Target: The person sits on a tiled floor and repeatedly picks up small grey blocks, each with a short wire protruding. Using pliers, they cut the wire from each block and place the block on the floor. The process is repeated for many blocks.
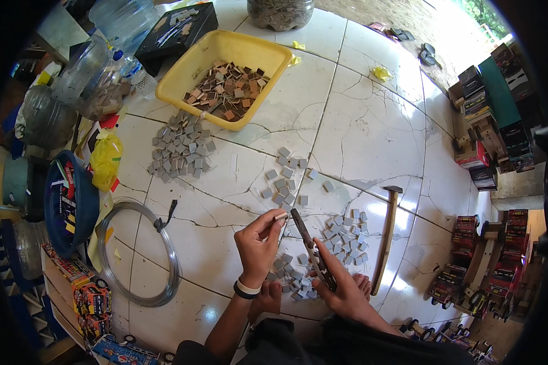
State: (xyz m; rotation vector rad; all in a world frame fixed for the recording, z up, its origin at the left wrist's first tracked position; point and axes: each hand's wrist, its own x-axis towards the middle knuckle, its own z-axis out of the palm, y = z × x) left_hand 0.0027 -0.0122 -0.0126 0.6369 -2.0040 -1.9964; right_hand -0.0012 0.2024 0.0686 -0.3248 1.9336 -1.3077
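Observation:
My left hand (259, 243), with a dark and white band at its wrist, pinches a small flat wooden piece (280, 216) seen edge-on. My right hand (344, 289) is wrapped round a long, dark, worn metal tool (307, 240) that looks like pliers; its exact kind is hard to make out. The tool's upper tip is close to the piece; whether they touch I cannot tell. Grey square tiles lie on the floor in several groups: ahead of my hands (283, 179), beside my right hand (347, 234) and beneath the tool (292, 277).
A yellow basin (268, 73) of brown and grey squares stands ahead, with a grey pile (179, 149) before it. Right lies a hammer (385, 243). Left are coiled clear tubing (172, 274) and a blue tub (82, 237). Toy trucks (453, 286) line the right.

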